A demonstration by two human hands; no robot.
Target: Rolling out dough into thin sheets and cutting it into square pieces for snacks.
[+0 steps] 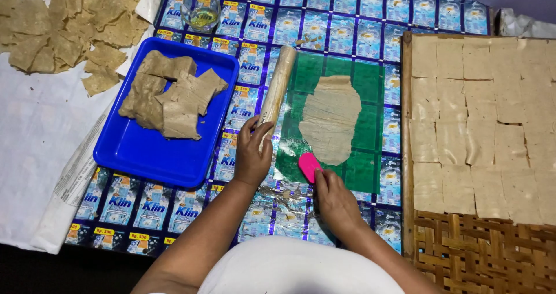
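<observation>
A thin, flattened sheet of beige dough [331, 117] lies on a green plastic sheet [366, 133]. To its left rests a wooden rolling pin [277, 86], and my left hand [252, 152] grips its near end. At the dough's near edge, my right hand [336, 202] holds a small pink scraper [309, 166] against the green plastic.
A blue tray [133, 149] with slabs of raw dough [171, 95] sits at the left. A woven bamboo tray [480, 253] at the right carries several flat dough squares [483, 117]. Dried pieces [69, 27] lie on white paper at top left, by a small glass bowl [200, 13].
</observation>
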